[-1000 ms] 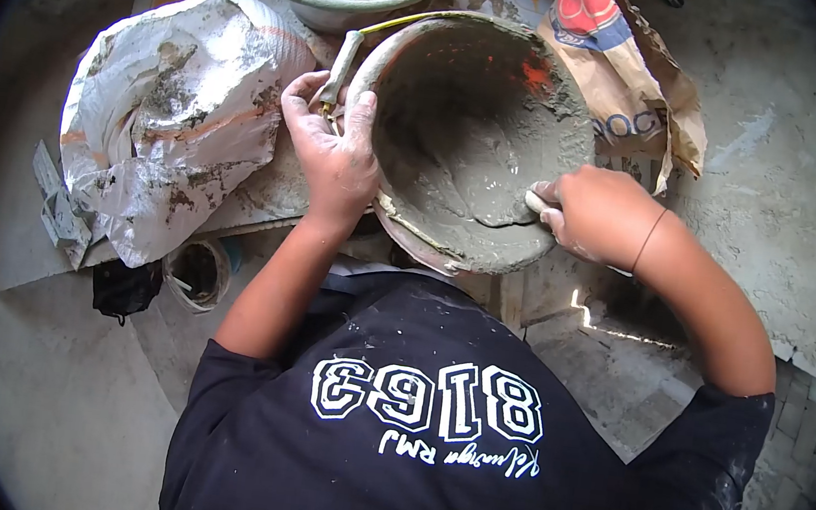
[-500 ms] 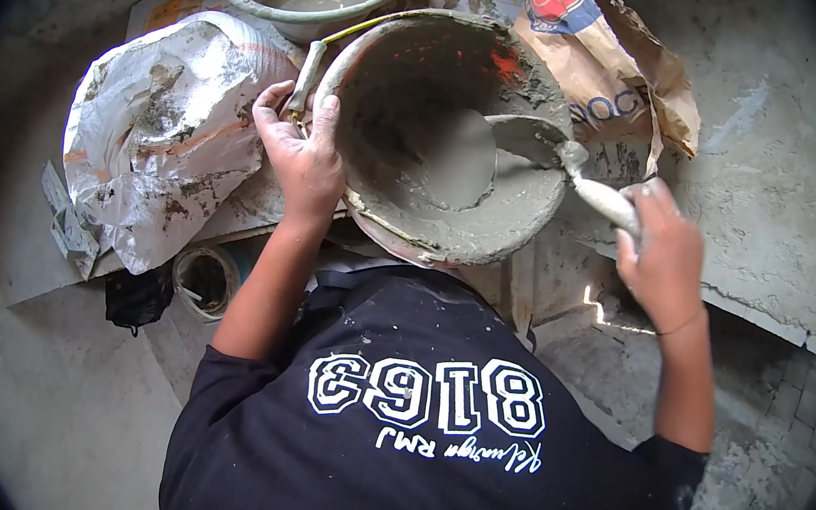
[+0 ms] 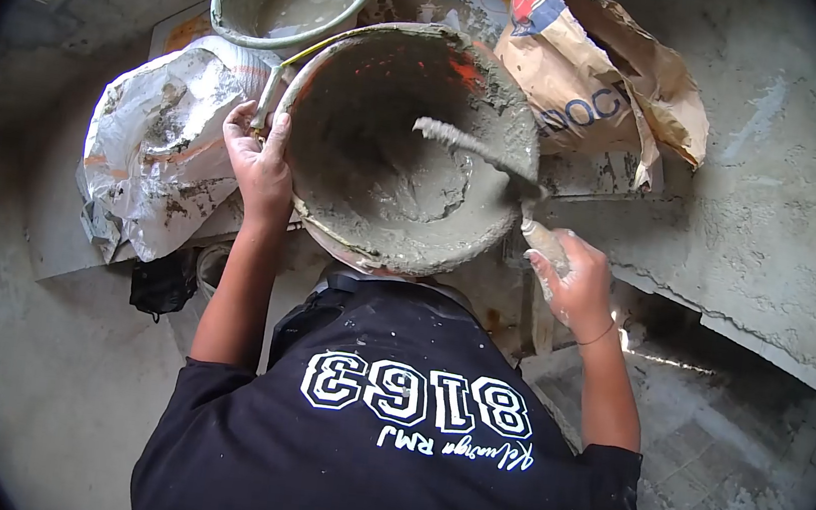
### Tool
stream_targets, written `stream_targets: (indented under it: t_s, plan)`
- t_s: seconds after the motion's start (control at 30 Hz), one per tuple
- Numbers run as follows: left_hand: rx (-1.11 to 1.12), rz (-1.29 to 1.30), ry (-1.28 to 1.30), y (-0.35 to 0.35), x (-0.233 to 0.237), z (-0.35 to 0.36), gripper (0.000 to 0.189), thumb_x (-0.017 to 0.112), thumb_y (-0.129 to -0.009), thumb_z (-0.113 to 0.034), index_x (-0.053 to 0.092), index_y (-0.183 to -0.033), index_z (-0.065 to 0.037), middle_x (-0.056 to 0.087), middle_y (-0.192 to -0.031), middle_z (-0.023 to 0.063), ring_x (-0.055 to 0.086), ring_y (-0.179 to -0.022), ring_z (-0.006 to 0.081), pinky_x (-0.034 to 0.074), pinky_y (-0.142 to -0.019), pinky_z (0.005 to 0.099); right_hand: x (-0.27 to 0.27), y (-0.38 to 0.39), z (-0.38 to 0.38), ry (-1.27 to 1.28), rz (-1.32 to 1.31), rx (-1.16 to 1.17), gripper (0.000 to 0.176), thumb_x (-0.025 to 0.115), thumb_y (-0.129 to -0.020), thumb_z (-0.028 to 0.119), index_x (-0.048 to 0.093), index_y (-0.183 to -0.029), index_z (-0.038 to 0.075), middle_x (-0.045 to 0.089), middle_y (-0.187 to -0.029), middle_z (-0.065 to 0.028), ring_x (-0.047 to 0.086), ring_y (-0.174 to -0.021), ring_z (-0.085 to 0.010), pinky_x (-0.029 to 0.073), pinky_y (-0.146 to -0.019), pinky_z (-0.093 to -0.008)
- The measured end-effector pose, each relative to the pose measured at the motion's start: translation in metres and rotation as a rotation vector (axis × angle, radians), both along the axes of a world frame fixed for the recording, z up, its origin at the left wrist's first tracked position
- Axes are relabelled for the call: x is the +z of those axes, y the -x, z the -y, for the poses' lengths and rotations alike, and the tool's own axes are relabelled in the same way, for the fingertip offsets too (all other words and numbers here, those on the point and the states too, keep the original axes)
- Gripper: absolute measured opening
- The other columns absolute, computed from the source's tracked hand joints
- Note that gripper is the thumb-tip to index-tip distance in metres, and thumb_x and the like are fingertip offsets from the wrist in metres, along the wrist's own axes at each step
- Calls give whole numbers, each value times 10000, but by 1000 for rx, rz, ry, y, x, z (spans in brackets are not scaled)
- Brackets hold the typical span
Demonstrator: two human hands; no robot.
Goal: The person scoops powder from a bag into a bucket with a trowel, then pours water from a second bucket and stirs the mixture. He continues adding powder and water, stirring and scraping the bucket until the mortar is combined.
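Observation:
A mortar-caked bucket (image 3: 317, 214) tilts toward me, with wet grey mortar (image 3: 416, 180) inside and orange patches showing on its far inner wall. At its left rim my left hand (image 3: 265, 163) is closed, thumb along the edge and fingers around by the handle's pale grip (image 3: 268, 96). My right hand (image 3: 580, 287) is wrapped round the light handle of a trowel (image 3: 471, 146). Its blade, coated in mortar, is turned nearly edge-on over the bucket's opening, the neck crossing the right rim.
Behind stands a green basin (image 3: 286, 45) of cloudy water. A dirty white sack (image 3: 164, 142) lies at left, a torn brown paper bag (image 3: 598, 85) at back right. A rough-edged slab (image 3: 760, 255) extends on the right; a black bag (image 3: 163, 286) is below the sack.
The trowel has turned from lying broad in the mortar to edge-on, its blade now farther left. My right hand has moved left and lower. The whole view has shifted slightly.

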State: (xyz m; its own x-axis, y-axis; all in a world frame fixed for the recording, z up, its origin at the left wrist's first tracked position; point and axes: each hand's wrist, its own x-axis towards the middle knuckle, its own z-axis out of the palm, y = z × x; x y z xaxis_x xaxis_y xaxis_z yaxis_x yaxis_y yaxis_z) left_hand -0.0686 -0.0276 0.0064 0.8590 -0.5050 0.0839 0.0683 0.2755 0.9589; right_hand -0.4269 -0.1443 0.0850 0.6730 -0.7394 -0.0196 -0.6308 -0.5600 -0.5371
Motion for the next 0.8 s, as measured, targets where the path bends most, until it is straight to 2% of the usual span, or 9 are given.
stream_targets:
  t_s: [0.13,0.17,0.23,0.27,0.37,0.53,0.6,0.73,0.8]
  plan:
    - [-6,-7,-5,-3,-3,-2,401,643,-920,-21,392,-1233,-38,502,-993,27,505,-866,73,421,-774,189,45,-3,-6,-52,138,-49,348,704,-856,290,647,-1034,-4,676,-874,-203,655,-747,-395,523,-663,-404]
    - [-8,-7,-3,-3,-3,-2,401,642,-920,-19,392,-1234,-39,502,-993,28,505,-866,73,421,-772,188,43,1,-5,-50,140,-45,348,704,-856,290,647,-1034,-4,676,-874,-203,655,-747,-395,523,-663,-404]
    - [-8,-14,5,-4,-5,-2,398,641,-920,-20,395,-1232,-39,500,-994,29,507,-870,76,422,-772,189,36,11,-3,122,113,-1,344,708,-848,278,652,-1050,5,686,-876,-195,666,-762,-388,530,-671,-395]
    - [-8,-3,5,-5,-5,-2,401,644,-919,-25,394,-1233,-36,502,-997,31,509,-872,76,422,-775,191,35,13,-1,118,6,-10,357,711,-842,284,658,-1050,-1,690,-873,-201,671,-764,-384,534,-671,-400]
    - [-5,18,1,-6,-9,-1,414,650,-918,-35,389,-1239,-28,506,-999,34,512,-873,77,423,-780,196,46,9,-2,80,-71,3,356,707,-844,295,665,-1035,-3,695,-887,-199,674,-760,-373,536,-671,-405]
    - [-7,7,-19,-4,-7,-1,445,658,-916,-47,373,-1257,-16,517,-997,37,520,-879,84,428,-794,208,46,12,-5,128,30,-10,347,703,-846,313,677,-1026,18,707,-901,-161,681,-761,-349,539,-680,-399]
    - [-16,-12,-23,-5,-8,-3,453,656,-918,-48,368,-1265,-15,522,-1000,40,525,-888,89,435,-805,220,44,10,-5,123,-142,-43,353,705,-846,315,678,-1031,16,707,-894,-171,686,-762,-349,541,-679,-395]
    - [-17,-11,-11,-2,-3,-1,447,650,-921,-45,367,-1265,-11,525,-1010,46,529,-894,93,441,-813,231,54,4,-13,95,20,-25,351,703,-846,315,680,-1056,34,705,-869,-175,683,-760,-357,540,-671,-404]
    - [-4,39,-31,-2,-7,-3,442,643,-923,-39,368,-1267,-7,523,-1021,52,528,-902,97,441,-824,231,51,2,-12,89,-41,-56,353,700,-847,318,683,-1058,35,706,-871,-175,684,-763,-356,541,-675,-403]
